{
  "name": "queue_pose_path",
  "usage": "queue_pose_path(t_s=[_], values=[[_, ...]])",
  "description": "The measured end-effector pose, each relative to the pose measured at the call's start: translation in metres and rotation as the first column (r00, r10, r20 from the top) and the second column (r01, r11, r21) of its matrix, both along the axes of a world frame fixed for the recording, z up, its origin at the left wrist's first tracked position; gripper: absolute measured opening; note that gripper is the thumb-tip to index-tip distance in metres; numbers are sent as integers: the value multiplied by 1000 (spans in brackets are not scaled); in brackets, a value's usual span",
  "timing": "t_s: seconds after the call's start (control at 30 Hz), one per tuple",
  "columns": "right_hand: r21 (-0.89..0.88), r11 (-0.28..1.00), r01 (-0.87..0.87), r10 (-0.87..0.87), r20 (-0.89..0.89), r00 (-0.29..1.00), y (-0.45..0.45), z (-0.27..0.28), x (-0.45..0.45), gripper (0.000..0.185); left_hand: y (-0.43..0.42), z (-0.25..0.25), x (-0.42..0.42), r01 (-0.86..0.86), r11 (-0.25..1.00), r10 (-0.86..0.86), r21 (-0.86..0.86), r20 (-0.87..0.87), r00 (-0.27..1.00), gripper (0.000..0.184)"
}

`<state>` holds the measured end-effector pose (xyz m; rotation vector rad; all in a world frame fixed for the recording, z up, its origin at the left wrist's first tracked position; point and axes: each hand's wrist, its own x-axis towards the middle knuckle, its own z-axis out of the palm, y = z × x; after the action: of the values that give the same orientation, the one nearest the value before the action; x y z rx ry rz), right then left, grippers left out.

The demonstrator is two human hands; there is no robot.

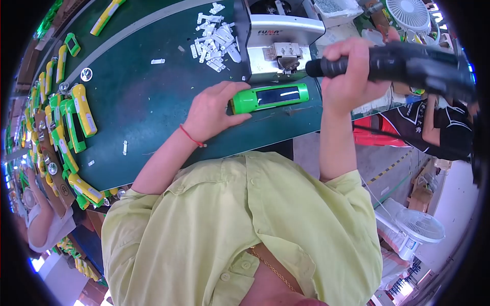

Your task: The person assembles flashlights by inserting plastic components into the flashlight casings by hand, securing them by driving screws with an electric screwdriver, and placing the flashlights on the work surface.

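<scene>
My left hand [212,111] is closed round the left end of a green casing [273,98] with a dark panel, which lies on the green table [153,102]. In my right hand [352,74] is a black power screwdriver [393,66], held level with its tip pointing left. That tip is close to the metal front of a machine [286,48] marked FUMA, which stands behind the casing. A heap of small white plastic parts [217,41] lies left of the machine.
Many green and yellow casings [84,109] line the table's left side. Loose white pieces [158,61] are scattered about. A fan [407,13] stands at the back right, another [418,227] lower right. Other people are at both sides, a dark-clothed person [449,122] at right.
</scene>
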<state>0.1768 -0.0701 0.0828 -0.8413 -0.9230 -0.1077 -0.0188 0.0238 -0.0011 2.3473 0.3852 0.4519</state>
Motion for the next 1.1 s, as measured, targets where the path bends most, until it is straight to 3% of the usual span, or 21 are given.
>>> queue_pose_path(t_s=[0.03, 0.07, 0.13, 0.17, 0.3, 0.4, 0.43, 0.53, 0.57, 0.63, 0.9, 0.93, 1.0, 1.07, 1.1], values=[[48, 999, 3, -3, 12, 1000, 8, 1, 4, 41, 3, -5, 0, 4, 999, -8, 42, 99, 995, 48], [49, 999, 6, -6, 9, 1000, 11, 1, 4, 41, 2, -4, 0, 7, 999, -12, 43, 96, 995, 48], [-43, 998, -44, 47, 71, 996, 17, 1, 5, 58, 1, -2, 0, -3, 998, -3, 67, 91, 996, 49], [-43, 998, -37, 43, 143, 989, 19, -4, 6, 57, 0, -2, 0, -6, 998, 0, 68, 89, 996, 49], [-99, 992, -79, 91, 115, 989, 24, -14, 7, 56, -4, -7, 0, -19, 999, 17, 50, 43, 999, 49], [-364, 907, -214, 226, -9, 974, 23, -4, 11, 33, -4, -6, 1, -26, 999, 24, 48, 40, 999, 49], [-362, 905, -224, 208, -81, 975, 25, -9, 8, 22, -4, -6, 2, -26, 999, 25, 41, 44, 999, 49], [-258, 926, -277, 233, -189, 954, 12, -18, -8, 30, -4, -11, 4, -29, 999, 27, 31, 71, 997, 48], [-129, 944, -303, 268, -233, 935, 8, -26, -13, 19, -5, -12, 4, -39, 999, 37, 22, 65, 997, 48], [-77, 957, -281, 255, -241, 936, -2, -25, -35, 11, -6, -12, 6, -14, 1000, 12, 21, 114, 993, 47], [-118, 962, -244, 233, -102, 967, -6, -43, -54, 20, -7, -16, 7, -40, 999, 36, 20, 147, 988, 46], [-209, 960, -186, 190, -1, 982, -6, -43, -53, 41, -7, -18, 7, -50, 999, 47, 14, 166, 985, 45], [-291, 949, -119, 155, 103, 983, -6, -48, -54, 63, -8, -19, 7, -55, 998, 51, 17, 176, 983, 45], [-324, 938, -126, 185, 161, 969, -8, -53, -57, 59, -6, -20, 7, -63, 998, 58, 21, 188, 980, 44], [-407, 913, -2, 156, 346, 925, -12, -53, -58, 58, -4, -20, 7, -29, 999, 25, 20, 179, 984, 44]])
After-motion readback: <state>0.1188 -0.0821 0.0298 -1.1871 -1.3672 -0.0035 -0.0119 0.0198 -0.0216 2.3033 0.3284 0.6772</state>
